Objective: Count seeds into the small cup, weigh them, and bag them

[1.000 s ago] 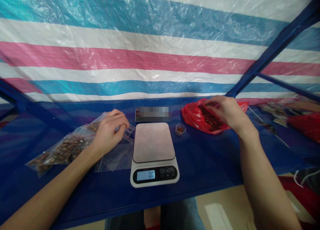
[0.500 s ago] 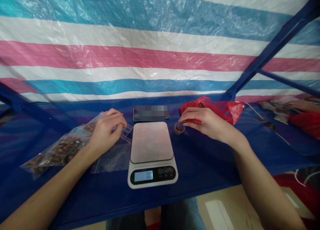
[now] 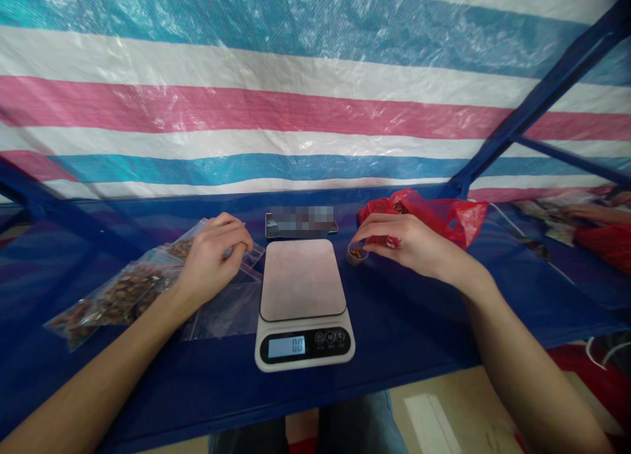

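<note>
My left hand rests with curled fingers over clear zip bags, its thumb against the fingers and nothing visible in it. Beneath it and to its left lie zip bags filled with brown, nut-like pieces. A flat clear bag lies between that hand and the white kitchen scale, whose plate is bare and whose display reads 0.0. Right of the scale, my right hand has thumb and finger at the rim of a small clear plastic cup holding a few brown pieces. The fingertips partly hide the rim.
A phone, partly blurred out, lies behind the scale. A red plastic bag with brown pieces stands behind my right hand. At far right, another person's hand is near a second red bag. Blue frame bars slant upward.
My right fingers have shifted slightly left onto the cup's rim. The brown bits seen between them before no longer show there. The view has shifted a little; my left hand keeps its pose.
</note>
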`<control>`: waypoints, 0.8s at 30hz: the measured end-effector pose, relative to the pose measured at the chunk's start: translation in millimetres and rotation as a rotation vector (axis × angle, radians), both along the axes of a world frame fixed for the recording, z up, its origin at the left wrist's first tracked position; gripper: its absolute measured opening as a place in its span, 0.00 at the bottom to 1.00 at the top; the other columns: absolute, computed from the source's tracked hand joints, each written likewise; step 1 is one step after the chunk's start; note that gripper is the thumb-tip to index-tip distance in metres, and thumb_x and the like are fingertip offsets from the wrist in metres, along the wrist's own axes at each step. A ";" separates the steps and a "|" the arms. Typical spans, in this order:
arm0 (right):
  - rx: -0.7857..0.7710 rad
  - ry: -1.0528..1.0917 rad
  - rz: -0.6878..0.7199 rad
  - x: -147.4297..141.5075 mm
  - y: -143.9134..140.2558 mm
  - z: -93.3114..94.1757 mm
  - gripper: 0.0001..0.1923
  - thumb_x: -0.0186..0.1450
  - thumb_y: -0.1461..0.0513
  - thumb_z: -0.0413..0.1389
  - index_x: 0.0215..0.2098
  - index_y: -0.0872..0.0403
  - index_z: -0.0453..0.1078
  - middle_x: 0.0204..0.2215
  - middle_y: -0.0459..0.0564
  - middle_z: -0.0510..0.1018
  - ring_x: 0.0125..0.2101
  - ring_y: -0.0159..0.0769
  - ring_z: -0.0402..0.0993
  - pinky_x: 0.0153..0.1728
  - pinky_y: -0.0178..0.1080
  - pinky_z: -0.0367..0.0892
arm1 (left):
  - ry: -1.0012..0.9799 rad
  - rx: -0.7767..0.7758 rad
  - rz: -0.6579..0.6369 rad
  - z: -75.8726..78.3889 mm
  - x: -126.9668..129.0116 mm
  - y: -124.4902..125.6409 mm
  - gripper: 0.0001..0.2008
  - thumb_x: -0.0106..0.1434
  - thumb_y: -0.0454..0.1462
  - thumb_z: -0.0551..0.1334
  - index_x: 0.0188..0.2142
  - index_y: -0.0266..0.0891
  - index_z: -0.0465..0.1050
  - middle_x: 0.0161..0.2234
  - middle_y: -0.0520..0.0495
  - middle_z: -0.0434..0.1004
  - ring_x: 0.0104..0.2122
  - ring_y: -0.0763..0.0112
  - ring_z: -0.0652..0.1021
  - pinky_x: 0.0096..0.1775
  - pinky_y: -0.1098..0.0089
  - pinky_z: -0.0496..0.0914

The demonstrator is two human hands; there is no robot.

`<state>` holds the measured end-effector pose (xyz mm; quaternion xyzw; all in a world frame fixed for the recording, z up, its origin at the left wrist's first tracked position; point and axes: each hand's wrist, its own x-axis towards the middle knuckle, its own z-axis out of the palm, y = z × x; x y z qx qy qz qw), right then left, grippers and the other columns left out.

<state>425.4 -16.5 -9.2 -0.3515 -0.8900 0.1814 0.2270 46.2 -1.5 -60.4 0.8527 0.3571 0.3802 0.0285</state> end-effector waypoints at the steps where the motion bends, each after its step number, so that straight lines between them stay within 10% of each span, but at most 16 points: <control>1: 0.028 0.012 -0.044 4.8 0.5 2.5 0.09 0.72 0.63 0.58 0.43 0.51 0.82 0.41 0.53 0.84 0.40 0.41 0.83 0.42 0.41 0.75 | -0.002 -0.002 0.001 0.3 0.1 -0.1 0.16 0.69 0.29 0.54 0.27 0.41 0.73 0.28 0.50 0.78 0.35 0.63 0.75 0.44 0.60 0.70; 7: 0.108 -0.185 -0.555 61.9 18.8 -5.1 0.14 0.63 0.70 0.54 0.35 0.51 0.81 0.33 0.53 0.85 0.32 0.47 0.82 0.38 0.46 0.74 | -0.006 -0.015 0.007 0.4 0.4 -0.7 0.16 0.69 0.29 0.54 0.27 0.41 0.73 0.29 0.49 0.78 0.36 0.63 0.75 0.44 0.59 0.70; 14: -0.025 -0.480 -0.536 87.4 36.1 -38.7 0.30 0.55 0.70 0.59 0.56 0.51 0.77 0.55 0.58 0.82 0.50 0.52 0.82 0.50 0.43 0.75 | 0.000 0.003 0.001 0.3 0.8 -1.0 0.16 0.69 0.29 0.54 0.27 0.41 0.73 0.29 0.49 0.78 0.36 0.63 0.75 0.43 0.60 0.69; 24: -0.016 -0.557 -0.569 87.8 38.1 -43.6 0.35 0.56 0.73 0.55 0.61 0.53 0.72 0.58 0.60 0.81 0.54 0.51 0.80 0.49 0.41 0.75 | -0.003 -0.004 0.003 1.1 0.4 -1.1 0.16 0.70 0.30 0.54 0.27 0.41 0.73 0.29 0.49 0.79 0.36 0.63 0.75 0.43 0.60 0.69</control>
